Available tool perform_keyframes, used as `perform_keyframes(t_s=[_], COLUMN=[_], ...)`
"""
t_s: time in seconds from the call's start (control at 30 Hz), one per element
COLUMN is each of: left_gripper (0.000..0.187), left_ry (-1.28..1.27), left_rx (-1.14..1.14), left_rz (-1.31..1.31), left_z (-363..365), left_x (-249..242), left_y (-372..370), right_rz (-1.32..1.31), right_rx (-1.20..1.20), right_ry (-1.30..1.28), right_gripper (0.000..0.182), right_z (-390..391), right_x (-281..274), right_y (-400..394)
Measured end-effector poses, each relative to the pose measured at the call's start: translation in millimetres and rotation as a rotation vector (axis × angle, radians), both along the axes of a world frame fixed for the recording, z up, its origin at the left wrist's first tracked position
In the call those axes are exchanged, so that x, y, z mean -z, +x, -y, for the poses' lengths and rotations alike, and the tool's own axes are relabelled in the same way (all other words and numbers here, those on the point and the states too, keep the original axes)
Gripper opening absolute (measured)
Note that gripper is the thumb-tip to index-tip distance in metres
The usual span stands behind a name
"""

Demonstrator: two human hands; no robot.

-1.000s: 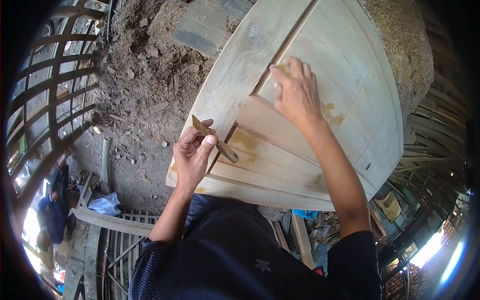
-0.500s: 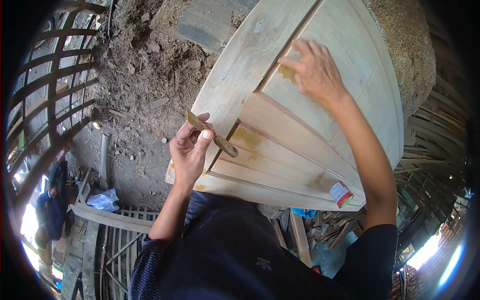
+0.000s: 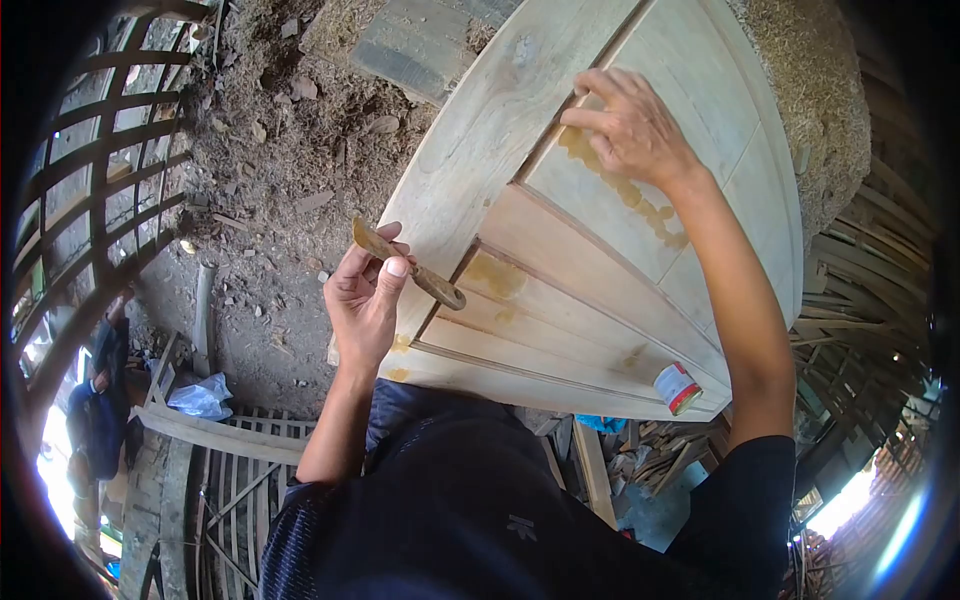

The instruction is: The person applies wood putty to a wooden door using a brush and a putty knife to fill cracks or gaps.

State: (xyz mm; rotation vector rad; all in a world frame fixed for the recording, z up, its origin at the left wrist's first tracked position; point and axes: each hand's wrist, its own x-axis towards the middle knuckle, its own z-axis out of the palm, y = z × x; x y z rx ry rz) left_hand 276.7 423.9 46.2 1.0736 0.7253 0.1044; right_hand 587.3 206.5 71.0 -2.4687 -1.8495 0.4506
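Note:
My left hand (image 3: 366, 300) holds a brown, flat-ended tool (image 3: 432, 283) between thumb and fingers, over the near left edge of a pale wooden panel (image 3: 458, 140). On the upper right part of the panel my right hand (image 3: 630, 125) is bent with its fingertips down near a dark groove; whether they pinch anything is hidden. A row of yellow-brown smears (image 3: 630, 195) runs below that hand. Another yellowish stain (image 3: 495, 275) lies on the lower slats. A red and white can (image 3: 678, 388) stands near the panel's lower right edge.
Dirt and wood shavings (image 3: 290, 150) cover the ground at the left. A grey board (image 3: 415, 45) lies beyond the panel. Curved wooden lattice frames the left side, with a person (image 3: 98, 400) beyond. Scrap wood (image 3: 675, 455) and a plastic bag (image 3: 201, 397) lie nearby.
My left hand and its tool have shifted slightly left. My right hand has moved a little, uncovering more of the smears. The view has shifted slightly.

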Motion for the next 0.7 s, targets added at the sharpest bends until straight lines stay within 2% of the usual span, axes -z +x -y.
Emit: perform_keyframes(t_s=[0.07, 0.17, 0.23, 0.27, 0.33, 0.57, 0.63, 0.7], left_gripper=[0.03, 0.03, 0.034, 0.038, 0.038, 0.039, 0.04, 0.04], left_ry=[0.019, 0.014, 0.005, 0.001, 0.0, -0.019, -0.015, -0.007], left_rx=[0.047, 0.054, 0.047, 0.035, 0.04, 0.059, 0.067, 0.078], left_rz=[-0.019, -0.023, -0.011, -0.001, -0.003, 0.017, 0.01, 0.007], left_z=[-2, 1, 3, 4, 6, 11, 11, 10], left_x=[3, 3, 1, 1, 2, -1, 0, 0], left_y=[-3, -1, 2, 4, 6, 7, 5, 5], right_rz=[0.033, -0.034, 0.076, 0.077, 0.008, 0.146, 0.059, 0.105], right_rx=[0.001, 0.013, 0.163, 0.163, -0.001, 0.124, -0.019, 0.069], right_ry=[0.031, 0.052, 0.061, 0.065, 0.084, 0.039, 0.067, -0.004], right_gripper=[0.029, 0.032, 0.034, 0.034, 0.035, 0.036, 0.036, 0.046], right_z=[2, 9, 12, 13, 12, 14, 17, 19], right_x=[0, 2, 1, 3, 6, 3, 7, 4], right_y=[-6, -16, -14, -17, -29, -24, -22, -13])
